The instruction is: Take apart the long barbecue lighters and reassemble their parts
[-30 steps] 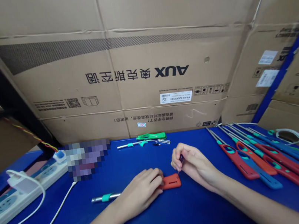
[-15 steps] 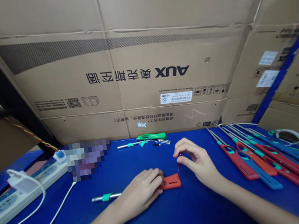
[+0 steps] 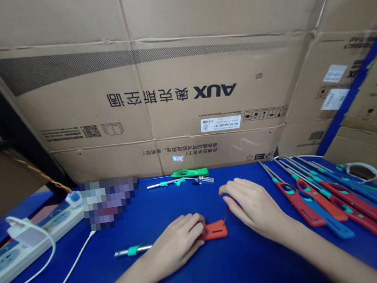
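A lighter with a red handle (image 3: 217,230) lies on the blue table, its metal tube (image 3: 142,248) with a teal collar pointing left. My left hand (image 3: 180,239) is closed over the middle of it, hiding that part. A screwdriver (image 3: 226,215) with a dark red grip leans with its tip at the right end of the red handle. My right hand (image 3: 249,201) has its fingers curled round the grip, most of which is hidden behind the fingers.
Several long lighters (image 3: 339,204) in red, blue, orange and green lie at the right. An opened green lighter (image 3: 190,174) with loose parts is at the back. At the left are a white power strip (image 3: 34,249) and a cable. Cardboard (image 3: 163,69) stands behind.
My right hand has turned, and the screwdriver leans further to the right, its grip now mostly covered. My left hand stays on the red lighter. The whole view has shifted slightly.
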`<action>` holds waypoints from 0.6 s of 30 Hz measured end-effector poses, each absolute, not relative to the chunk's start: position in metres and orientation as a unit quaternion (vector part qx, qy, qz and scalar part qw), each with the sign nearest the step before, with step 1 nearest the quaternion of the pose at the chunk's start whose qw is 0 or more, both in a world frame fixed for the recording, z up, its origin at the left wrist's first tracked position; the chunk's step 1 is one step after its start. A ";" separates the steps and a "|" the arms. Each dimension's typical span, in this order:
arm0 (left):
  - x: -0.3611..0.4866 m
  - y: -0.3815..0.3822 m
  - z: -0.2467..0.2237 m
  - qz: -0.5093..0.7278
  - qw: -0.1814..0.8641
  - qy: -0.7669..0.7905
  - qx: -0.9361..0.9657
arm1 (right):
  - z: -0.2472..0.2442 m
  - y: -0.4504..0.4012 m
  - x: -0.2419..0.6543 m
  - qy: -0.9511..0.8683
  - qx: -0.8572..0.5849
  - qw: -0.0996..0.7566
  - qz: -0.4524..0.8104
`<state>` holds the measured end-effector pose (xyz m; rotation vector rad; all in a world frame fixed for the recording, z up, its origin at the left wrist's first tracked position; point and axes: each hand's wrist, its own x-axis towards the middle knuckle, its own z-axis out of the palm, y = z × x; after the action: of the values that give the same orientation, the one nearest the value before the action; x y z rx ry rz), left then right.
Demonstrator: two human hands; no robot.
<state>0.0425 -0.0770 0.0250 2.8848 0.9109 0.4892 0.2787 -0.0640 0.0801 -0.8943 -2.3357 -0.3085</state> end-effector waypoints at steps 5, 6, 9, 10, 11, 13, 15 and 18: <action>0.043 -0.077 0.027 0.172 0.042 0.291 0.940 | 0.081 -0.066 0.277 -0.870 -0.343 0.353 0.023; 0.043 -0.077 0.027 0.172 0.041 0.291 0.940 | 0.081 -0.066 0.277 -0.862 -0.345 0.366 0.070; 0.043 -0.077 0.027 0.173 0.041 0.290 0.940 | 0.080 -0.065 0.275 -0.828 -0.328 0.399 0.218; 0.043 -0.077 0.027 0.171 0.042 0.291 0.940 | 0.080 -0.064 0.275 -0.812 -0.322 0.407 0.267; 0.043 -0.077 0.027 0.169 0.042 0.291 0.941 | 0.079 -0.063 0.274 -0.794 -0.317 0.412 0.315; 0.042 -0.077 0.026 0.163 0.043 0.292 0.941 | 0.076 -0.060 0.273 -0.746 -0.309 0.420 0.413; 0.042 -0.077 0.025 0.163 0.044 0.292 0.941 | 0.074 -0.058 0.272 -0.699 -0.294 0.424 0.496; 0.042 -0.076 0.024 0.170 0.046 0.286 0.942 | 0.071 -0.056 0.271 -0.659 -0.261 0.428 0.560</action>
<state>0.0417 -0.0763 0.0237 2.8745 0.8742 0.5196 0.2711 -0.0563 0.0708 -0.6506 -1.6462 1.3989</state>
